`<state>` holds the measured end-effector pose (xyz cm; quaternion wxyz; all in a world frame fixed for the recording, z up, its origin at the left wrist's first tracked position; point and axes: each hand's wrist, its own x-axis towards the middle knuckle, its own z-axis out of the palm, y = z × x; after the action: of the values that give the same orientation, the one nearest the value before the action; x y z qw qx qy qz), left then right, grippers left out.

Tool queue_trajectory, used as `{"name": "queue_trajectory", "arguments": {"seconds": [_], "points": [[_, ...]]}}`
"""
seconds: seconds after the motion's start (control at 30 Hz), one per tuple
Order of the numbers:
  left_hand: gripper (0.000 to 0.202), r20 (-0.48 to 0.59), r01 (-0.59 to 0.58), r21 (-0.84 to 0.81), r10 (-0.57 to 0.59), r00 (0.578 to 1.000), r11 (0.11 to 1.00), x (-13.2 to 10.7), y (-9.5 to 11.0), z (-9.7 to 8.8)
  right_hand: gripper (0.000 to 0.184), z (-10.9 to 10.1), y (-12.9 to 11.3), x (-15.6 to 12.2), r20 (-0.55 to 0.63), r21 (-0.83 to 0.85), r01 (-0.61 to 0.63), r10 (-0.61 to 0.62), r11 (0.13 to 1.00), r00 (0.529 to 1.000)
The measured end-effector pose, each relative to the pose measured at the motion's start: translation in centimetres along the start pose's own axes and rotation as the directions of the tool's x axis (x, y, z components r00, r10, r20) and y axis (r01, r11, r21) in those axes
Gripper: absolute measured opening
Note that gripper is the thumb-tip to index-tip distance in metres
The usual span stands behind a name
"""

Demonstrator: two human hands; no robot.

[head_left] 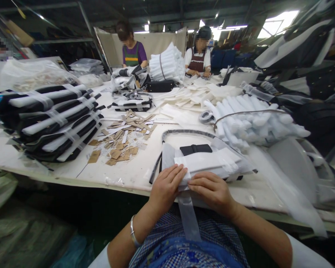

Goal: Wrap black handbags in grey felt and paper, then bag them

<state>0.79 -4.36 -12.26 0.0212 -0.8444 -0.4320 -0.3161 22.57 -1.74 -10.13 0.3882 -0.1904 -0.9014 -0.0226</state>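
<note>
At the table's front edge, my left hand (pixel 166 185) has its fingers closed over the near end of a translucent white wrapping strip (pixel 188 217). My right hand (pixel 213 189) pinches the same strip from the other side, its fingertips almost touching the left ones. The strip's loose end hangs into my lap. Just beyond my hands lies a bag (pixel 167 154) covered with thin white sheeting, its dark wrapped handle (pixel 190 131) arched away from me. On top are a white folded sheet (pixel 217 159) and a small black piece with a band (pixel 195 149). My thumbs are mostly hidden.
Stacked wrapped black bags (pixel 58 123) stand left, beside loose brown tags (pixel 125 141) with strings. A tied bundle of white foam rolls (pixel 257 119) lies right, near a tape roll (pixel 206 117). Another bundle (pixel 167 64) stands farther back, where two people work across the table (pixel 128 176).
</note>
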Motion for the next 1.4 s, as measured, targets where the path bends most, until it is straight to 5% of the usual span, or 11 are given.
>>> {"name": "queue_trajectory", "arguments": {"seconds": [0.17, 0.23, 0.4, 0.57, 0.7, 0.83, 0.97, 1.1, 1.4], "points": [[0.078, 0.193, 0.020, -0.172, 0.013, 0.981, 0.985, 0.6, 0.3, -3.3, 0.016, 1.0, 0.3, -1.1, -0.048, 0.016, 0.018, -0.017, 1.000, 0.999], [0.073, 0.211, 0.009, -0.172, 0.028, 0.977, 0.985, 0.7, 0.2, -3.7, 0.016, 1.2, 0.4, -1.1, -0.057, 0.011, 0.021, -0.020, 1.000, 0.998], [0.039, 0.033, -0.049, -0.026, 0.050, 0.998, 0.998, 0.5, -0.5, -1.7, 0.027, 0.6, 0.1, -1.4, -0.062, -0.011, 0.020, -0.020, 1.000, 0.998], [0.041, -0.027, -0.078, 0.025, 0.078, 0.997, 0.997, 0.1, -0.7, -0.7, 0.040, -0.4, -1.6, -4.4, 0.127, -0.106, 0.051, -0.038, 0.993, 0.991], [0.040, -0.031, -0.075, 0.014, 0.075, 0.997, 0.997, 0.0, -0.6, -0.8, 0.043, 0.9, -3.4, -6.9, 0.212, -0.160, 0.040, -0.005, 0.986, 0.977], [0.039, -0.049, -0.069, 0.013, 0.070, 0.996, 0.998, 0.1, -0.6, -0.7, 0.045, 3.5, -3.9, -6.9, 0.134, -0.217, -0.031, 0.061, 0.976, 0.989], [0.039, -0.035, -0.064, 0.002, 0.064, 0.997, 0.998, 0.0, -0.7, -0.6, 0.032, 4.5, -3.8, -5.3, 0.015, -0.128, 0.028, -0.027, 0.991, 1.000], [0.039, -0.037, -0.063, 0.016, 0.064, 0.997, 0.998, -0.1, -0.7, -0.5, 0.026, 3.8, -4.3, -4.3, 0.017, 0.035, 0.093, -0.094, 0.995, 0.995], [0.039, -0.089, -0.073, 0.064, 0.079, 0.993, 0.995, -0.6, -0.7, 0.4, 0.031, 1.5, -5.7, -4.6, 0.041, 0.155, -0.005, -0.002, 0.988, 0.999]]}}
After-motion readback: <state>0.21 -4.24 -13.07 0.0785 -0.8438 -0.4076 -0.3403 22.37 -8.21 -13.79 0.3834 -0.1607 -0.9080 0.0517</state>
